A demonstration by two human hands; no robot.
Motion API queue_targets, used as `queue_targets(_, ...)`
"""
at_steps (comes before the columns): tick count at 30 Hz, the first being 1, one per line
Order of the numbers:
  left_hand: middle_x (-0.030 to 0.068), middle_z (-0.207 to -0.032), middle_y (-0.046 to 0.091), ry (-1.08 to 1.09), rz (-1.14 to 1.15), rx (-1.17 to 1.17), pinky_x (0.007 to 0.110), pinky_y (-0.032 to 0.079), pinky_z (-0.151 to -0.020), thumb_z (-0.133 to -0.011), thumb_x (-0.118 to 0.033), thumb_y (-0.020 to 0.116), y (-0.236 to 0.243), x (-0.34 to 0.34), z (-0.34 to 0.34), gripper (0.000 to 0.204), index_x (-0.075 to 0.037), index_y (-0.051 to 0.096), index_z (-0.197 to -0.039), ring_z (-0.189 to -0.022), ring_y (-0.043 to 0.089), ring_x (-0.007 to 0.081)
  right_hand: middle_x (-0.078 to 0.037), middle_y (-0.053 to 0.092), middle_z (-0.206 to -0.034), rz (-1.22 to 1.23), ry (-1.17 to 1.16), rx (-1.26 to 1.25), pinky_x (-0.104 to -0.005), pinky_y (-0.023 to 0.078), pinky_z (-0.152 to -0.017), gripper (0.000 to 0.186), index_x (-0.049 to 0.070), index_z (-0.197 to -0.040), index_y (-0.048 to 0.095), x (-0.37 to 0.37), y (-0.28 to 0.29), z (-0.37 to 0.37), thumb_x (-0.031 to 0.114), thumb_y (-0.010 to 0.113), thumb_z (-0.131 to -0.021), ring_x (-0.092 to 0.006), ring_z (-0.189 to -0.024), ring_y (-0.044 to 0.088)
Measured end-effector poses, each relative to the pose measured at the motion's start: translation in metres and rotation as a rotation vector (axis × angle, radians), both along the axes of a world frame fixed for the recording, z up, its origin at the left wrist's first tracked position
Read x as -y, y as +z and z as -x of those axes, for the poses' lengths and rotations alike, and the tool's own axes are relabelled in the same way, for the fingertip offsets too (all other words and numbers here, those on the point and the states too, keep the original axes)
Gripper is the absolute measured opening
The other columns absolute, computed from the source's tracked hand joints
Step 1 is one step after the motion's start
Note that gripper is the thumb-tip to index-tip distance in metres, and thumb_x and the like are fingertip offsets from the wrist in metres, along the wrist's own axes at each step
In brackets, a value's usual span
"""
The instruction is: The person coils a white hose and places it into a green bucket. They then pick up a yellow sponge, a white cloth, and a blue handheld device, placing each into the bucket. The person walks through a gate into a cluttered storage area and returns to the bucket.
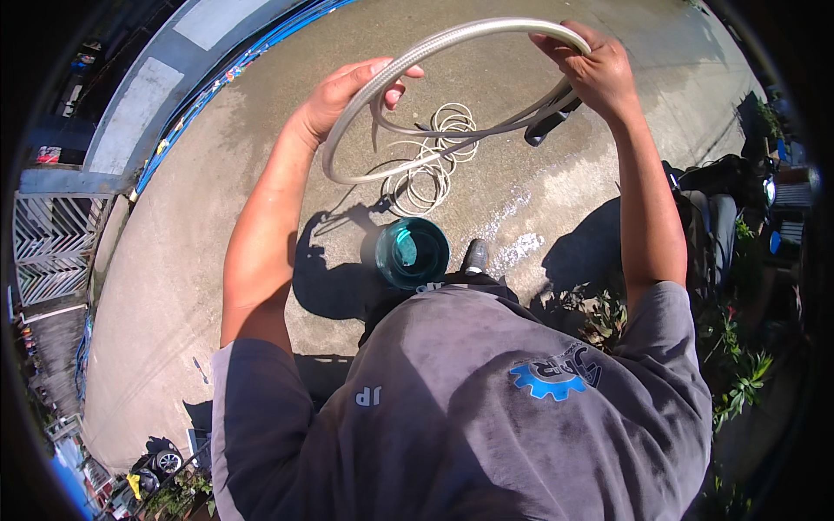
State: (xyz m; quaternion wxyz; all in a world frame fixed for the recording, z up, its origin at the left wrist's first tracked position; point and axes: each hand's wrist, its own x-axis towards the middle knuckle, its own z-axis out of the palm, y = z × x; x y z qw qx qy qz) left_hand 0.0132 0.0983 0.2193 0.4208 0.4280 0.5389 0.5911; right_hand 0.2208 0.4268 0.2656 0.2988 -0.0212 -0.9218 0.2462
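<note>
You hold up a pale, greyish-white hose [469,31], bent into a large open loop that fills the upper middle of the frame. Its surface shows a fine braided pattern, and at the top of your arch strands run close side by side. The loop curves down on its left, then its lower strands sweep back up toward the upper right, where you see a black piece [546,130] beside them; whether it is attached is unclear. Below and behind your loop, thin pale coils [449,181] lie loosely overlapped on the ground; you cannot tell whether they join it.
</note>
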Motion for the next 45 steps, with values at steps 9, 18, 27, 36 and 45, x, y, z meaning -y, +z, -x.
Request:
queue_targets(9, 0.0137, -0.101, 0.074, 0.836, 0.605, -0.554, 0.042, 0.055, -0.088, -0.096, -0.021, 0.067, -0.323, 0.054, -0.035, 0.014, -0.011, 0.073, -0.105, -0.099, 0.070, 0.0320, -0.005, 0.073, -0.089, 0.099, -0.412, 0.066, -0.0334, 0.057, -0.065, 0.025, 0.014, -0.117, 0.075, -0.001, 0.101, -0.015, 0.032, 0.067, -0.102, -0.0156, -0.082, 0.068)
queue_targets(18, 0.0049, -0.089, 0.067, 0.937, 0.130, 0.863, 0.036, 0.051, -0.062, -0.106, -0.046, 0.059, -0.298, -0.119, -0.061, 0.045, -0.004, 0.064, -0.124, -0.073, 0.060, 0.0164, -0.001, 0.070, -0.077, -0.123, -0.629, -0.032, -0.0272, 0.053, -0.068, 0.027, 0.014, -0.109, 0.078, 0.039, 0.071, -0.031, 0.038, 0.075, -0.098, -0.0092, -0.071, 0.067)
queue_targets(27, 0.0083, -0.083, 0.069, -0.263, 0.556, -0.421, 0.034, 0.052, -0.062, -0.096, -0.030, 0.067, -0.186, -0.113, -0.145, 0.033, -0.008, 0.068, -0.120, -0.073, 0.063, 0.0171, -0.008, 0.065, -0.081, -0.579, 0.454, 0.261, -0.0435, 0.057, -0.064, 0.027, 0.014, -0.095, 0.060, 0.083, -0.119, -0.001, 0.036, 0.070, -0.085, -0.0301, -0.078, 0.071)
queue_targets(36, 0.0092, -0.111, 0.077, 0.174, 0.334, -0.315, 0.031, 0.054, -0.090, -0.103, -0.016, 0.065, -0.158, -0.003, -0.129, 0.025, -0.004, 0.073, -0.123, -0.100, 0.070, 0.0147, -0.019, 0.074, -0.091, 0.171, 0.445, 0.852, -0.0501, 0.055, -0.079, 0.066, 0.007, -0.108, 0.068, 0.092, -0.211, -0.014, 0.069, 0.071, -0.086, -0.0420, -0.092, 0.072)
queue_targets(45, 0.0040, -0.075, 0.068, 0.815, 0.332, -0.544, 0.030, 0.052, -0.064, -0.090, -0.018, 0.080, -0.179, 0.028, -0.067, 0.018, -0.007, 0.073, -0.103, -0.066, 0.062, 0.0115, 0.004, 0.059, -0.069, 0.872, 0.110, 0.563, -0.0256, 0.044, -0.053, 0.027, 0.007, -0.099, 0.070, 0.068, -0.120, 0.018, 0.027, 0.085, -0.090, -0.0062, -0.060, 0.055)
